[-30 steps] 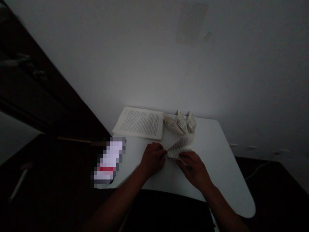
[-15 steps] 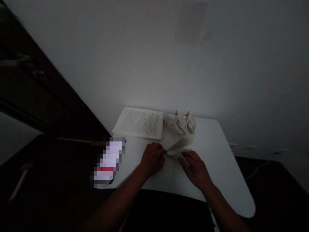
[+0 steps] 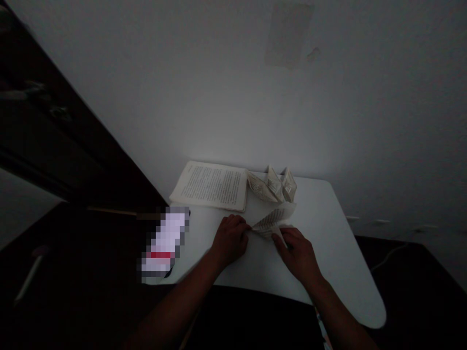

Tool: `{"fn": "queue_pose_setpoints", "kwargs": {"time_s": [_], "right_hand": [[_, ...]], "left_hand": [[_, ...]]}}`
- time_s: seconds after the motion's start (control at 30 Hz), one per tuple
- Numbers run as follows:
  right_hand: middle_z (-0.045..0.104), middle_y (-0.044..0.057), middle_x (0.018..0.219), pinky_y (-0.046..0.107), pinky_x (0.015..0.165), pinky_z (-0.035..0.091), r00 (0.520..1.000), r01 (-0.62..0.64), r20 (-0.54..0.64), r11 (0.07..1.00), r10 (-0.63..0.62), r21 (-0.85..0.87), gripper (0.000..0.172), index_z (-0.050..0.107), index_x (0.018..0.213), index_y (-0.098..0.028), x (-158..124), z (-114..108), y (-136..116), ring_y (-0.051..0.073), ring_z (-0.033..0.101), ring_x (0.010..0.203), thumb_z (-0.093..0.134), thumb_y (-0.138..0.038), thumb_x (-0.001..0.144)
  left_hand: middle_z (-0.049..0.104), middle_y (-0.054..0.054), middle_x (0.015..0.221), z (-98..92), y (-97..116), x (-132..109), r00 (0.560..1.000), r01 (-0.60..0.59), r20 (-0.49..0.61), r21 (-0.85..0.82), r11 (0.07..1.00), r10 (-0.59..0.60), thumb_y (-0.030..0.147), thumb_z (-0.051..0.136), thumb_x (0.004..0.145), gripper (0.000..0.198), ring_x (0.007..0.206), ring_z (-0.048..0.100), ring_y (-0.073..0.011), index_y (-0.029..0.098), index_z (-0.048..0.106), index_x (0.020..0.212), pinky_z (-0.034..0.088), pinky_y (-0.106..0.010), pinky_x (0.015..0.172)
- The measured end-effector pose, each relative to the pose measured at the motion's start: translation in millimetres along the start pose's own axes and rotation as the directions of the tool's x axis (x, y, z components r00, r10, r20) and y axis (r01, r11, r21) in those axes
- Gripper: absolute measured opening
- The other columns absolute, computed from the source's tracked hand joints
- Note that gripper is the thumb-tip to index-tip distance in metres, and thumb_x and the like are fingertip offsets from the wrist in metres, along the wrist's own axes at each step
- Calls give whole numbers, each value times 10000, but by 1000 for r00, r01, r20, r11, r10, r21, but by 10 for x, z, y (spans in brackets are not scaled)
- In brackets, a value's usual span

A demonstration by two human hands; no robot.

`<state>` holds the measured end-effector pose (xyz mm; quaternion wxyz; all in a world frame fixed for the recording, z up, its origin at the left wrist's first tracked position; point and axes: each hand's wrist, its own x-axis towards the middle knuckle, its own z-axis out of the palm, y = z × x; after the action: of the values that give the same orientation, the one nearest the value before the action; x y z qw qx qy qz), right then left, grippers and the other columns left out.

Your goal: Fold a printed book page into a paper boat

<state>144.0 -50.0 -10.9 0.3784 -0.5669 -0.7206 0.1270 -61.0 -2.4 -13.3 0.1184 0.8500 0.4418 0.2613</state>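
Observation:
A folded sheet of printed paper (image 3: 272,219) is between my two hands, just above the white table. My left hand (image 3: 231,239) is closed, its fingertips pinching the sheet's left point. At the sheet's lower right edge, my right hand (image 3: 296,250) grips a flap between thumb and fingers. The sheet's layers stand apart, fanning toward the upper right. Just beyond it, three folded paper boats (image 3: 273,184) stand side by side at the table's back. My fingers hide part of the paper's lower edge.
A stack of printed pages (image 3: 211,185) lies at the back left of the white table (image 3: 335,253). A phone-like object with a blurred screen (image 3: 164,245) rests at the left edge. Behind rises a wall (image 3: 226,97); a dark door (image 3: 54,121) stands at left.
My right thumb and fingers have shifted on the paper's right flap, which now bends up between them. The upper layer has tilted slightly to the right. My left hand stays nearly still.

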Motion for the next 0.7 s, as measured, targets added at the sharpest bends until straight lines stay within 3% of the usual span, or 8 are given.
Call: {"fn": "queue_pose_setpoints", "kwargs": {"time_s": [0.7], "right_hand": [[659, 70, 788, 338, 738, 482, 997, -64, -36, 996, 62, -66, 268, 646, 701, -189, 33, 26, 44, 194, 592, 771, 499, -352, 856]], "left_hand": [[589, -59, 889, 5, -7, -19, 998, -64, 27, 2, 998, 64, 79, 496, 688, 230, 856, 491, -204, 165, 624, 859, 395, -362, 778]]}}
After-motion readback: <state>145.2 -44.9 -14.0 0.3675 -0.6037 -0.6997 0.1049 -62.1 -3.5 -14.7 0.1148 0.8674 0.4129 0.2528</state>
